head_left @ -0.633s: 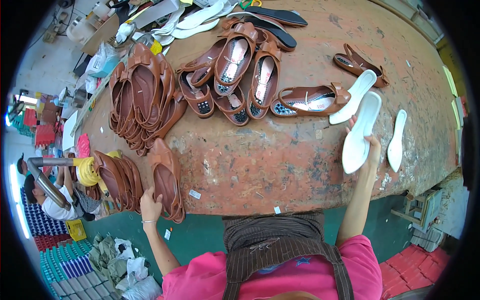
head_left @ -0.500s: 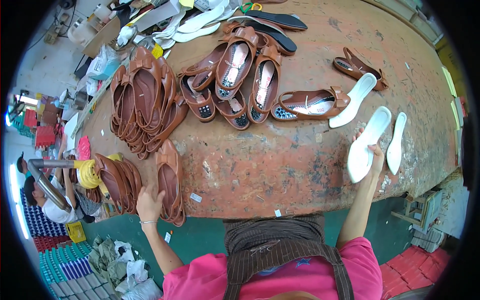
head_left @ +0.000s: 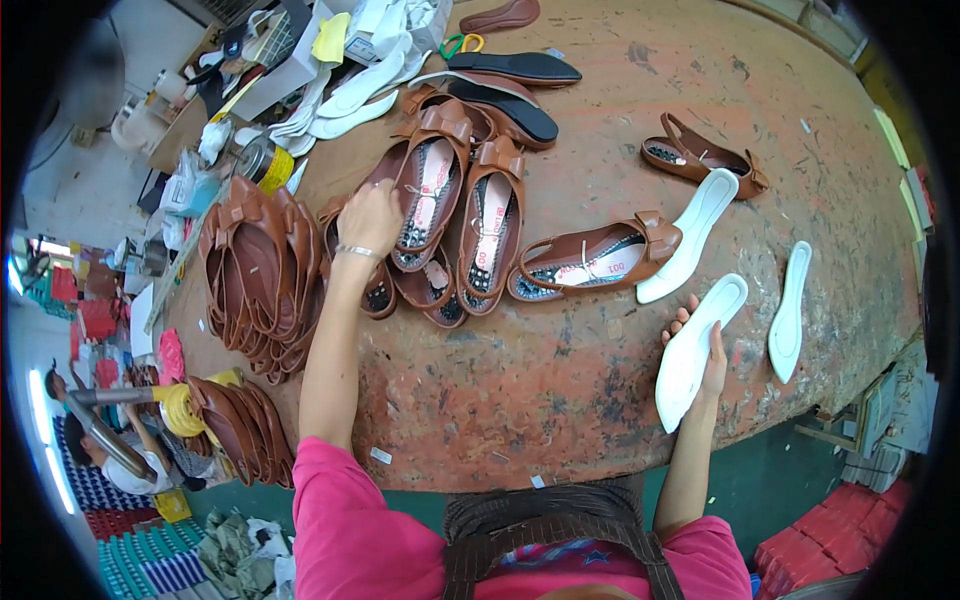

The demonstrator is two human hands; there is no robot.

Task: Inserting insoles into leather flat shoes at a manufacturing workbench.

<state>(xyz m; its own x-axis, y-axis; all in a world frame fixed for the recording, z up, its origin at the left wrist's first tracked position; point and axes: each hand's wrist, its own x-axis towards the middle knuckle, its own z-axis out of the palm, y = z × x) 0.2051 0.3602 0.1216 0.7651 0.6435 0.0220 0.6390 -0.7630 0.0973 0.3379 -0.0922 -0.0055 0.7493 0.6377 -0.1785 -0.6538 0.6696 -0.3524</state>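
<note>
My left hand point(head_left: 370, 218) reaches over the brown slingback flats point(head_left: 435, 195) bunched at the table's middle left. Its fingers bend down over the back part of one brown bow-toed flat point(head_left: 386, 166); the fingertips are out of sight. Near the front right, a white insole point(head_left: 697, 355) is in my right hand point(head_left: 712, 365), thumb on its face and fingers behind. Another brown flat point(head_left: 585, 262) lies on its own, touching a second white insole point(head_left: 692, 240). A narrow third insole point(head_left: 790, 315) rests to the right.
Nested brown shoes point(head_left: 262, 275) crowd the left side, with more point(head_left: 240, 430) at the front left edge. Black soles point(head_left: 515, 68), scissors point(head_left: 462, 44) and white insoles point(head_left: 355, 95) lie far back. A lone flat point(head_left: 703, 160) is at the back right. Another person point(head_left: 110, 450) works at left.
My left hand has moved up and right from a single shoe near the front edge to the bunched flats. My left arm now covers that spot. My right hand keeps the insole; the view has shifted.
</note>
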